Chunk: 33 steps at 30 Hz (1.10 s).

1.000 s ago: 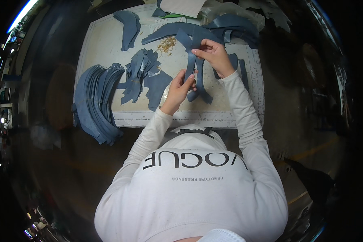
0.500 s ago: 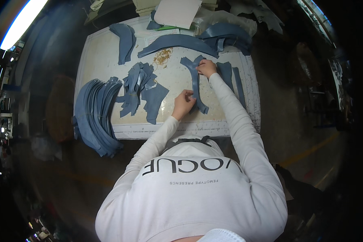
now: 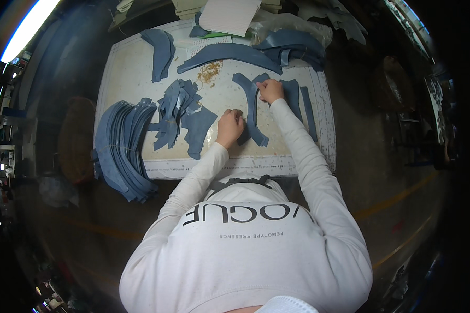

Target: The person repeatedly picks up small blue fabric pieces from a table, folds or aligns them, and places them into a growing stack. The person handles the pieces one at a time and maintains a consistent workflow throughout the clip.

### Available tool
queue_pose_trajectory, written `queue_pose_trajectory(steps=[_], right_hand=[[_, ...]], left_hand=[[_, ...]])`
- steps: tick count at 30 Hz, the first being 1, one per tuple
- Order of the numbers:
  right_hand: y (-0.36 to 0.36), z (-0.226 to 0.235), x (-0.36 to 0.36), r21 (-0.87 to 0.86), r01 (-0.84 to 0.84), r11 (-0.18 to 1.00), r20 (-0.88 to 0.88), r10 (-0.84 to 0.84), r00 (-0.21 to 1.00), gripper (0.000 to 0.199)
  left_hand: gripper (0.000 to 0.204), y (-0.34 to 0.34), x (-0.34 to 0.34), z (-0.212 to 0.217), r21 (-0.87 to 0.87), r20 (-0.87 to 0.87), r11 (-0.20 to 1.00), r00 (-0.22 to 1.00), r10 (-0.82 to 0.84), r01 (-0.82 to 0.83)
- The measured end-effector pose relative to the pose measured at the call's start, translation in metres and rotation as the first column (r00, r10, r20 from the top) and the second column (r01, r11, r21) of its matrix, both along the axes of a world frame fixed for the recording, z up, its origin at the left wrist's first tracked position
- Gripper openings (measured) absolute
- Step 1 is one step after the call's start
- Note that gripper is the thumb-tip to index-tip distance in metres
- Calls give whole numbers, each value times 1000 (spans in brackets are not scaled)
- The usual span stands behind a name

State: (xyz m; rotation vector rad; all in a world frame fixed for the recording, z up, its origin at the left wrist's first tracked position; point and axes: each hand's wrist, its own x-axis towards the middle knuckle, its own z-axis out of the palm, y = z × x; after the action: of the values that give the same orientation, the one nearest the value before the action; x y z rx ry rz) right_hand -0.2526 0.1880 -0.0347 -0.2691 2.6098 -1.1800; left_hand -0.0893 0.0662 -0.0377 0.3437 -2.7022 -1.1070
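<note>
Curved blue leather-like pieces (image 3: 252, 112) lie in front of me on the worktable (image 3: 230, 164), two of them spreading apart at the far end. My right hand (image 3: 271, 91) pinches the far end of the right-hand one. Just left of the near half of these pieces is my left hand (image 3: 231, 128), its back up and its fingers curled in. Whatever its fingertips hold, if anything, is hidden; a dark patch beside it may be shadow. To its left lies an irregular flat blue piece (image 3: 199, 133), next to a tied bunch of blue pieces (image 3: 175, 112).
A thick stack of curved blue pieces (image 3: 121, 151) overhangs the table's left edge. Yellow rubber bands (image 3: 209, 72) lie near a long curved piece (image 3: 230, 55). More blue pieces lie far left (image 3: 162, 55), far right (image 3: 292, 47) and beside my right arm (image 3: 308, 112). White paper (image 3: 230, 15) rests behind.
My left hand has moved left, away from the near end of the curved pieces, and turned back up. The two pieces now stand further apart at their far end under my right hand.
</note>
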Motion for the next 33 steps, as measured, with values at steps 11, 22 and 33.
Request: queue_pose_trajectory(steps=[11,22,33], right_hand=[[-4,-5,37,220,-116,969,-157,153,976,35],[-55,-8,72,421,121,899,-338,32,940,83],[29,10,163,440,-216,872,-222,339,914,82]], left_hand=[[32,-4,-36,-6,68,85,989,987,-136,131],[25,-57,1,35,202,-99,968,980,173,-151],[29,-80,90,26,-330,-203,918,967,157,-219]])
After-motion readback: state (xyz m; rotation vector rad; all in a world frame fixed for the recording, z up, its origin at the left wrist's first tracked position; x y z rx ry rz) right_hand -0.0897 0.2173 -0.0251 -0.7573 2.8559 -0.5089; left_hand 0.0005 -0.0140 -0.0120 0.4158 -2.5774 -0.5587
